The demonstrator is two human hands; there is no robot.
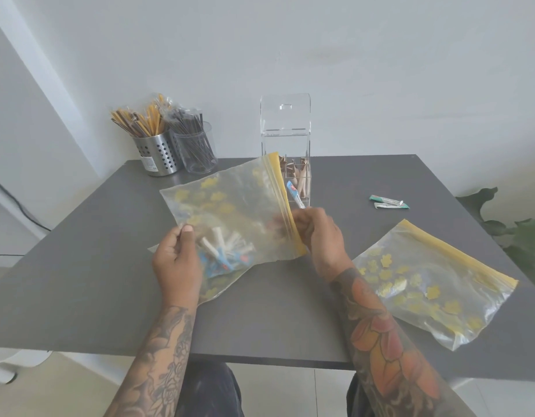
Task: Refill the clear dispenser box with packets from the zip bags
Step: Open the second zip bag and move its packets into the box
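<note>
A yellow-patterned zip bag (230, 203) is lifted over the middle of the grey table (260, 320), with blue-and-white packets (224, 251) bunched in its lower corner. My left hand (176, 266) grips that lower corner. My right hand (320, 233) is at the bag's yellow zip edge and pinches a blue-and-white packet (294, 194) that sticks up from its fingers. Just behind stands the clear dispenser box (285, 130), lid raised, with brown packets (299, 176) in its lower part.
A second zip bag (434, 287) lies flat at the right. Two green-ended packets (388, 202) lie near the right edge. A perforated steel cup (157, 152) and a clear cup (200, 149) hold stirrers at the back left. Plant leaves (519, 230) reach in at the far right.
</note>
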